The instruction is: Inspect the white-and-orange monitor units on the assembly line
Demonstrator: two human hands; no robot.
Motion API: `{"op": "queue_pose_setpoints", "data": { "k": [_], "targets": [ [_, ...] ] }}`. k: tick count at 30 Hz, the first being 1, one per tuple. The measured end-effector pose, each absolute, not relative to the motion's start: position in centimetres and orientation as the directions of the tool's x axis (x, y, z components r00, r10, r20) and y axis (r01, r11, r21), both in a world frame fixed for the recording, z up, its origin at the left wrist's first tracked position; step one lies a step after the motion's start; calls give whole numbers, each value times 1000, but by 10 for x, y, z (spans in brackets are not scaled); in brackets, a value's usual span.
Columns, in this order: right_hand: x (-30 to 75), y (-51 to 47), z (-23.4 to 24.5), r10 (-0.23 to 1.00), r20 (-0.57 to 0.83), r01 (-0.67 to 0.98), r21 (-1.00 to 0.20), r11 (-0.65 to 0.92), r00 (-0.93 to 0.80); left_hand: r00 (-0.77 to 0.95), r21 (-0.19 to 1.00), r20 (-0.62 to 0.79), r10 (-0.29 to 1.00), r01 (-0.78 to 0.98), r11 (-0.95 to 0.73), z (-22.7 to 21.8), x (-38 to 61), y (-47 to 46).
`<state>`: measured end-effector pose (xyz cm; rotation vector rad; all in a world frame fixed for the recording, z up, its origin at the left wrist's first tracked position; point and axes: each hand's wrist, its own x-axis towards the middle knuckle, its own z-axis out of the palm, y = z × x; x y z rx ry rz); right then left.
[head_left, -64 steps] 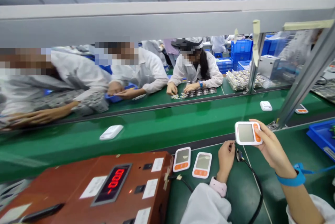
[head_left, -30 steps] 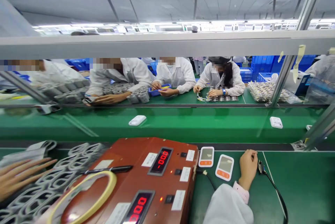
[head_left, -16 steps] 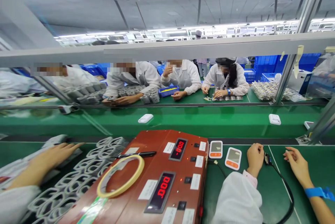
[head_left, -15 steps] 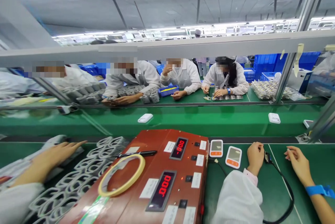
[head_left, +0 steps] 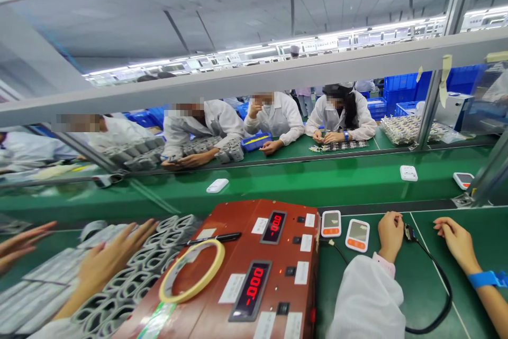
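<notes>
My left hand [head_left: 391, 233] rests on the green bench as a loose fist, its white sleeve and pink watch behind it. A black cable plug [head_left: 408, 232] lies right against its knuckles; I cannot tell if the fingers pinch it. My right hand [head_left: 456, 241], with a blue wrist strap [head_left: 486, 278], lies on the mat to the right, fingers relaxed and holding nothing. Two white monitors with orange buttons [head_left: 330, 222] [head_left: 357, 235] lie flat just left of my left hand.
A red-brown test box [head_left: 254, 270] with red digit displays fills the lower middle, with a yellow tape roll [head_left: 192, 275] and a pen on top. A co-worker's hands [head_left: 107, 259] lie on grey cuffs at left. The conveyor [head_left: 301, 183] carries small white units; another monitor [head_left: 462, 180] lies at right.
Two seconds ago my right hand held up a white monitor; now it is empty on the mat. My left hand has stayed by the plug. The view swung left, then partly back.
</notes>
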<state>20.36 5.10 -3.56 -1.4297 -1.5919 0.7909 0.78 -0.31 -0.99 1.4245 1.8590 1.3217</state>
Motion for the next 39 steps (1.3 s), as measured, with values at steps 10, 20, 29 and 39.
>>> {"op": "queue_pose_setpoints", "data": {
  "k": [10, 20, 29, 39],
  "targets": [
    [186, 42, -22, 985, 133, 657, -735, 170, -106, -360, 875, 185, 914, 485, 14, -10, 4, -1],
    [158, 35, -10, 974, 199, 548, -805, 227, -111, -371, 895, 158, 915, 446, 26, -4, 0, 4],
    [161, 33, -9, 948, 222, 531, -787, 313, -229, -366, 898, 169, 915, 440, 11, -2, 3, 3],
    [166, 95, -21, 931, 361, 495, -799, 341, -60, -334, 892, 145, 931, 452, 23, -5, 1, 1]
  ]
}}
